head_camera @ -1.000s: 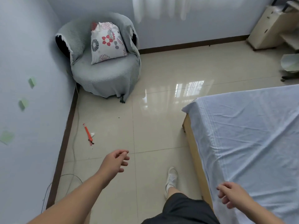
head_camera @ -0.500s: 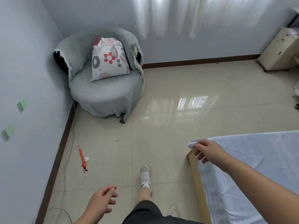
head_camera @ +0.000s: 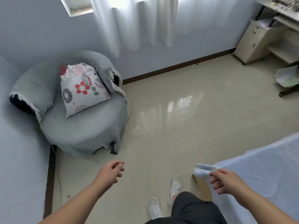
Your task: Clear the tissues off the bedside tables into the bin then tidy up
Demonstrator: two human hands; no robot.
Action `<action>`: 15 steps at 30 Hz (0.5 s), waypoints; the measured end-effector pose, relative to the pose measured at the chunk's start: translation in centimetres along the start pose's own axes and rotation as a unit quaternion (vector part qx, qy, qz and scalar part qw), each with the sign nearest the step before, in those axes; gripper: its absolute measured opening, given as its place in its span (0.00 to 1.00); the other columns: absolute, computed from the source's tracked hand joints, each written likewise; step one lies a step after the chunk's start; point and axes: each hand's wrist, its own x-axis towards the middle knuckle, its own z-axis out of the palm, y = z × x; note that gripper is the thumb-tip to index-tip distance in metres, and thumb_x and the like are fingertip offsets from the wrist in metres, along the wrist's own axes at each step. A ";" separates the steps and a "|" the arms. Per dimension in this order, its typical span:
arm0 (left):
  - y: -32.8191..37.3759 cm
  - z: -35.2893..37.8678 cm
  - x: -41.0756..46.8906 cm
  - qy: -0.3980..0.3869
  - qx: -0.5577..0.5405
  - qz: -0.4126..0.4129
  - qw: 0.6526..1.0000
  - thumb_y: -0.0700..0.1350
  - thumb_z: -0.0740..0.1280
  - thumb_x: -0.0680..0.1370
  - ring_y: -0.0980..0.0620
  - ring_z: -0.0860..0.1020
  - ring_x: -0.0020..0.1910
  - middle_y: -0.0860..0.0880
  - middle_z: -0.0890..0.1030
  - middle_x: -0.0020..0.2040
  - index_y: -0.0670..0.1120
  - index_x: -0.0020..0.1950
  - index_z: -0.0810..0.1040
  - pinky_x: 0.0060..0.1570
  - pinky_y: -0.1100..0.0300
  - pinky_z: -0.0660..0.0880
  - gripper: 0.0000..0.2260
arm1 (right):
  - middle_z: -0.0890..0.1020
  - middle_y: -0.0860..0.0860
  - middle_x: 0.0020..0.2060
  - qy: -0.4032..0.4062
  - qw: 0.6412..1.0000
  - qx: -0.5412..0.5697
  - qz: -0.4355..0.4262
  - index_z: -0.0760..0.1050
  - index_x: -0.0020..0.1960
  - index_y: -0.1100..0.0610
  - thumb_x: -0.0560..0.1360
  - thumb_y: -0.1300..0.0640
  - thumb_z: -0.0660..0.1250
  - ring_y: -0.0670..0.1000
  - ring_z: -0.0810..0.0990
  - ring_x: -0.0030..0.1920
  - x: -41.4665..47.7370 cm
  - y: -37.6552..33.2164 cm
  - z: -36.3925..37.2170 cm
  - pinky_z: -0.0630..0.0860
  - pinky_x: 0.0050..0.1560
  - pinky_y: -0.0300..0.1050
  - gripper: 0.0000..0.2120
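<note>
Bed sheet (head_camera: pixel 258 183): lower right of the frame, draped over the bed. Its corner projects left past the wooden bed frame (head_camera: pixel 201 185). Judged light, limp and easily creased, so hold it at the corner hem, not mid-panel.

Right hand (head_camera: pixel 226 181): thumb and forefinger pinch that corner, with the remaining fingers curled.

Left hand (head_camera: pixel 111 172), lower centre: fingers loosely curled, holding nothing.

No tissues show in this view.

Armchair (head_camera: pixel 77 123) with cushion (head_camera: pixel 80 88): left of frame.

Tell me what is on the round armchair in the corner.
A grey cover drapes the armchair, and a floral cushion leans on its backrest. Dark upholstery shows at both arm ends; the rest is hidden under the cover.
</note>
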 end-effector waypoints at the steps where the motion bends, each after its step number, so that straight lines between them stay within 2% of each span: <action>1: 2.8 0.3 1.6 -0.007 0.013 0.017 1.000 0.46 0.65 0.85 0.49 0.81 0.43 0.46 0.86 0.52 0.50 0.57 0.83 0.39 0.55 0.75 0.07 | 0.78 0.55 0.33 0.007 1.000 0.014 0.016 0.84 0.51 0.60 0.78 0.58 0.68 0.54 0.71 0.31 1.0 0.5 -0.6 0.69 0.29 0.45 0.08; 4: 10.0 2.2 6.1 -0.029 0.042 0.054 0.997 0.47 0.65 0.85 0.51 0.83 0.44 0.49 0.87 0.51 0.52 0.56 0.84 0.40 0.57 0.77 0.07 | 0.77 0.57 0.32 0.034 0.995 0.070 0.064 0.81 0.49 0.65 0.78 0.60 0.69 0.54 0.69 0.29 4.3 1.1 -2.2 0.64 0.28 0.43 0.07; 9: 19.3 5.9 11.9 -0.081 0.066 0.060 0.993 0.49 0.65 0.86 0.51 0.84 0.46 0.51 0.87 0.53 0.55 0.59 0.83 0.37 0.61 0.77 0.08 | 0.80 0.60 0.32 0.057 0.988 0.109 0.091 0.80 0.49 0.70 0.78 0.63 0.68 0.55 0.73 0.28 10.2 -2.5 -4.8 0.67 0.28 0.43 0.08; 15: 26.1 9.0 16.8 -0.086 0.063 0.031 0.994 0.47 0.65 0.86 0.49 0.84 0.45 0.47 0.87 0.53 0.52 0.58 0.84 0.39 0.58 0.79 0.07 | 0.77 0.57 0.31 0.059 0.991 0.102 0.060 0.76 0.45 0.63 0.79 0.64 0.67 0.53 0.68 0.26 15.5 -14.7 -11.0 0.61 0.27 0.40 0.05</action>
